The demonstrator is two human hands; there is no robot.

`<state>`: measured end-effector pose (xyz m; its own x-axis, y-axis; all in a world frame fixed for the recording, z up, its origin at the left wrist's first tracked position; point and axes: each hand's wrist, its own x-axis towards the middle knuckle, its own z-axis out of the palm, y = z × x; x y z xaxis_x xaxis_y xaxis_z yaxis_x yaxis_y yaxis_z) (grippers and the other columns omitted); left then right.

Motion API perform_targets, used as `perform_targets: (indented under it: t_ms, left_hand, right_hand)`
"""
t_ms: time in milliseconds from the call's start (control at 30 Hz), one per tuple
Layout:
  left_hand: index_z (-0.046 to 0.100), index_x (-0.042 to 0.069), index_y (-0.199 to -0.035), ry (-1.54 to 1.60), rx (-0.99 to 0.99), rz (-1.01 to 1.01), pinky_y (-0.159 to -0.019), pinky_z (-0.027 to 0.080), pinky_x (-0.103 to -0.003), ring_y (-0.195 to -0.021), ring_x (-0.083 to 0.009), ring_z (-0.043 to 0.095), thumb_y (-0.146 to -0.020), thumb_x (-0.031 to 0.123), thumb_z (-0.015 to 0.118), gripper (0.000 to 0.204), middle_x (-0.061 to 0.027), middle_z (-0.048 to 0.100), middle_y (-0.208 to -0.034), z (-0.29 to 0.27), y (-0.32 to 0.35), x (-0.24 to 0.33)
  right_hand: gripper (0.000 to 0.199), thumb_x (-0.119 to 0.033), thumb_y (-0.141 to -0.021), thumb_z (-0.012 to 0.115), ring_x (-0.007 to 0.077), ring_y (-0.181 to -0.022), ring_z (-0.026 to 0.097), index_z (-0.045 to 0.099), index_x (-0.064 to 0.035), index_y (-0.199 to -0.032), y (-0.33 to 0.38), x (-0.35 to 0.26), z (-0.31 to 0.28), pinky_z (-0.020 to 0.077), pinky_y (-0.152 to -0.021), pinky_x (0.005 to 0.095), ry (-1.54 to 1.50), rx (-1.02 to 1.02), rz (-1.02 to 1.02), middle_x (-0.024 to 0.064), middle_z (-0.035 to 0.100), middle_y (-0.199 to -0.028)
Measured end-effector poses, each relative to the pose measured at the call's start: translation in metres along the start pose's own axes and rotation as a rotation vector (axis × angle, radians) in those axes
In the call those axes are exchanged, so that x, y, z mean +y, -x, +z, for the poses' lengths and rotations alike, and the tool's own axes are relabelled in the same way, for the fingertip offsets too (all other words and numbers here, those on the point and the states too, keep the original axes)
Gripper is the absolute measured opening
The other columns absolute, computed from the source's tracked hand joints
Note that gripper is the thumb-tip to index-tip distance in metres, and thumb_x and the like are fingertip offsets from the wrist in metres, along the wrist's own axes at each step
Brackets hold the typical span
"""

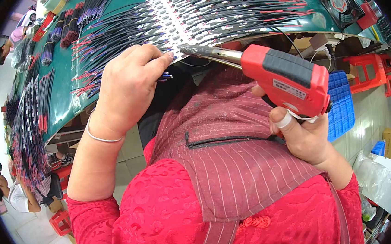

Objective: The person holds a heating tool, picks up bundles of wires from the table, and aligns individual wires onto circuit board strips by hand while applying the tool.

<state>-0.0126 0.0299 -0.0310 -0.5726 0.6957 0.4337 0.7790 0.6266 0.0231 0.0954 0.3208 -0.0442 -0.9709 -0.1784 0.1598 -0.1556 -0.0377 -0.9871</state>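
Observation:
My right hand (303,136) is wrapped round the grip of a red and black soldering gun (280,83), with white tape on one finger. The gun's dark-ended metal tip (210,53) points left, close to the fingertips of my left hand (131,81). That hand is closed in a pinch at the near end of a long row of small white boards (169,20). Black wires with red and blue ends run out from both sides of the row. A few wire ends (164,76) show below my left fingers; the pinched spot itself is partly hidden.
The green tabletop (64,80) curves around my front. Bundled wires (71,25) lie at its left, and more wires (29,130) hang over the left edge. A black fan (340,8) sits at the far right. A blue crate (341,107) and red stools (367,72) stand below.

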Motion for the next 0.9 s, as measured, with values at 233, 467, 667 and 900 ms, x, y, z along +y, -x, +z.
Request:
perform_targets:
  t_ms: [233,467,667,900]
  left_hand:
    - [0.071,0.006,-0.101,-0.019,-0.05,-0.05,-0.07,0.051,-0.038,-0.08,-0.0291,0.064,-0.067,-0.01,0.067,0.038,-0.0097,0.065,-0.088,-0.003,0.0,0.002]
    - [0.07,0.007,-0.103,0.027,-0.004,-0.071,-0.069,0.052,-0.038,-0.08,-0.0288,0.065,-0.064,-0.012,0.067,0.043,-0.0096,0.065,-0.089,0.003,0.008,0.002]
    - [0.071,0.007,-0.103,0.028,0.02,-0.081,-0.066,0.052,-0.037,-0.077,-0.0277,0.065,-0.065,-0.012,0.067,0.043,-0.0091,0.065,-0.088,0.004,0.009,0.003]
    - [0.073,0.007,-0.099,-0.002,0.039,-0.078,-0.064,0.051,-0.035,-0.075,-0.0257,0.065,-0.07,-0.01,0.067,0.035,-0.0083,0.064,-0.087,0.006,0.007,0.005]
  right_hand:
    - [0.04,0.001,-0.093,0.066,0.0183,-0.113,0.063,0.056,0.0005,-0.131,0.001,-0.002,0.001,0.0505,-0.095,0.0326,-0.022,-0.005,0.009,0.0134,0.067,-0.121]
    - [0.042,0.002,-0.093,0.065,0.0185,-0.113,0.063,0.053,0.0013,-0.133,0.003,-0.002,0.001,0.0503,-0.096,0.0324,-0.024,-0.014,0.014,0.0143,0.066,-0.123]
    - [0.042,0.004,-0.092,0.065,0.0183,-0.113,0.062,0.053,0.0016,-0.133,0.001,-0.002,0.002,0.0506,-0.096,0.0323,-0.023,-0.047,-0.003,0.0142,0.066,-0.123]
    - [0.043,0.007,-0.091,0.064,0.018,-0.113,0.062,0.054,0.002,-0.133,0.001,0.0,0.002,0.0511,-0.095,0.0315,-0.01,-0.058,-0.044,0.0144,0.066,-0.123]
